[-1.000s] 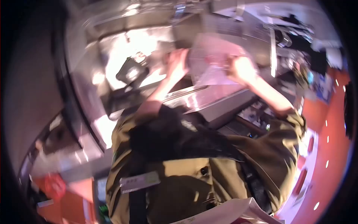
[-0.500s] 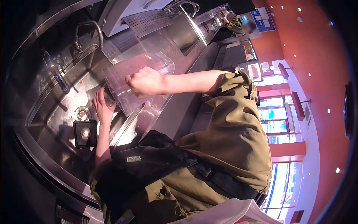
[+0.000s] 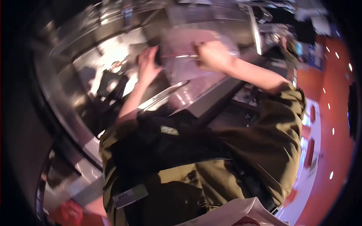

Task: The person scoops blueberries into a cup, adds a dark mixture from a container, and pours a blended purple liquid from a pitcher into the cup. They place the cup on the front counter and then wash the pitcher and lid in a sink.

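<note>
My right hand (image 3: 215, 56), closed in a fist, is at a clear plastic container (image 3: 179, 69). Blur hides exactly how the fingers meet its wall. The container is tilted over the edge of a steel sink. My left hand (image 3: 148, 67) is just left of the container, its fingers stretched out and the thumb apart. A dark patch lies between that hand and the container; I cannot make out what it is. Below the left hand, in the sink, sits a small black square container (image 3: 112, 83) with a bright spot inside.
The steel sink basin (image 3: 85, 62) spreads to the left, with its drain (image 3: 117, 66) beside the black container. A steel counter edge (image 3: 166, 96) runs below the hands. Another person (image 3: 290, 51) stands far back at the upper right. A red item (image 3: 71, 213) shows at the lower left.
The view has swung, so sink, hands and container appear farther right, and the picture is blurred. Both hands remain near the clear container. The red item has come into view.
</note>
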Available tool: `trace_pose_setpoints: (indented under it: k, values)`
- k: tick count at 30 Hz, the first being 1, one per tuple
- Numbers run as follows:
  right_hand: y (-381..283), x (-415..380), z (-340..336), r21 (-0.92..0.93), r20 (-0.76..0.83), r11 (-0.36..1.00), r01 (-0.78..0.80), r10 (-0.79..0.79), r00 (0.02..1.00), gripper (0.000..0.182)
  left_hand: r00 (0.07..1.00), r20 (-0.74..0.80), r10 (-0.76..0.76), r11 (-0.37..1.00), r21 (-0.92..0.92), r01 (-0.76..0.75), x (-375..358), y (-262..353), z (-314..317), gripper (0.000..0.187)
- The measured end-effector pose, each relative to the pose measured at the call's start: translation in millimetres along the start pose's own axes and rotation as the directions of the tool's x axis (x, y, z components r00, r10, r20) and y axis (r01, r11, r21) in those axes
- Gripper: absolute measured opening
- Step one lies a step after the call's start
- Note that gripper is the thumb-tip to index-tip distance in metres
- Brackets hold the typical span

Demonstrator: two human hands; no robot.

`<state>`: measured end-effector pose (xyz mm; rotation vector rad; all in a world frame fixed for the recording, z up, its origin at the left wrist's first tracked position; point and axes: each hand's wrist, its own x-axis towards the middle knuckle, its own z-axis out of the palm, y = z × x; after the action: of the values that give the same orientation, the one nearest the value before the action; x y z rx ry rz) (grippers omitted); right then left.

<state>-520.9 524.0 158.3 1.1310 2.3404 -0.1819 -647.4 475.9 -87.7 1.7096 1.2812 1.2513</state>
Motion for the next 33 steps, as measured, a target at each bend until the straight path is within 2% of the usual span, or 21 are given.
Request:
trace_pose_setpoints:
  k: [1, 3, 7, 9, 11, 12, 18, 21, 22, 25, 26, 29, 30, 33]
  values:
    - [-0.9, 0.8, -0.8, -0.017, -0.054, 1.0, 0.005, -0.005, 0.999, 0.032, 1.0, -0.016, 0.001, 1.0, -0.005, -0.001, -1.4, -5.1, 2.8, 0.086]
    - [-6.7, 3.8, 0.4, -0.045, -0.035, 0.997, -0.055, 0.054, 0.998, 0.021, 0.999, -0.033, 0.004, 1.0, 0.005, -0.004, -3.6, -5.0, -3.8, 0.089]
    - [-3.1, 5.1, 3.4, -0.01, -0.112, 1.0, -0.027, 0.026, 0.993, 0.015, 1.0, -0.025, 0.015, 0.999, -0.033, -0.016, -4.0, -10.0, -4.6, 0.09]
    - [-5.9, 3.8, 4.6, -0.02, -0.112, 0.999, -0.024, 0.022, 0.993, 0.013, 1.0, 0.005, 0.029, 0.998, 0.059, -0.03, -4.7, -10.7, -2.8, 0.089]
    - [-7.4, 2.4, 5.6, -0.024, -0.105, 0.999, -0.024, 0.021, 0.994, 0.013, 1.0, 0.024, 0.01, 0.996, 0.091, -0.012, -5.0, -8.3, -5.9, 0.089]
    - [-7.6, 1.9, 5.5, -0.026, -0.104, 0.999, -0.025, 0.022, 0.994, 0.013, 1.0, 0.022, -0.007, 0.999, 0.04, 0.007, -6.5, -11.6, -3.2, 0.089]
    - [-4.4, -0.2, 6.4, -0.014, -0.079, 1.0, -0.006, 0.005, 0.997, 0.015, 0.999, 0.028, -0.02, 0.991, 0.135, 0.016, -11.0, -16.5, -0.1, 0.096]
    - [-2.5, 6.8, 5.7, -0.016, -0.041, 0.998, -0.066, 0.065, 0.997, 0.018, 0.997, 0.056, -0.062, 0.99, 0.128, 0.055, -9.4, -10.2, -2.5, 0.097]
    - [-5.1, 5.9, 4.1, -0.05, -0.041, 0.998, -0.04, 0.037, 0.998, 0.019, 0.994, 0.066, -0.087, 0.976, 0.203, 0.072, -8.4, -7.6, -1.7, 0.099]
    - [-10.0, 7.0, 6.0, -0.111, -0.017, 0.991, -0.068, 0.067, 0.998, 0.02, 0.99, 0.004, -0.142, 0.981, 0.136, 0.14, -7.1, -9.0, -2.2, 0.099]
    - [-1.7, 9.2, 7.0, -0.038, -0.004, 0.994, -0.1, 0.1, 0.995, 0.019, 0.983, 0.033, -0.179, 0.971, 0.169, 0.171, -7.6, -7.8, -2.8, 0.096]
    - [-2.0, 9.2, -0.4, -0.056, -0.065, 0.998, 0.019, -0.022, 0.998, 0.017, 0.992, 0.042, -0.116, 0.966, 0.238, 0.103, -6.7, -12.3, 5.3, 0.093]
    - [-9.1, 8.9, -5.5, -0.123, 0.008, 0.992, -0.033, 0.034, 0.999, 0.017, 0.996, 0.016, -0.083, 0.972, 0.222, 0.078, -5.7, -16.6, 8.1, 0.089]
    - [-7.3, 10.5, -2.7, -0.027, -0.021, 0.997, -0.073, 0.072, 0.997, 0.017, 0.996, 0.002, -0.088, 0.982, 0.167, 0.086, -6.0, -15.7, 7.9, 0.088]
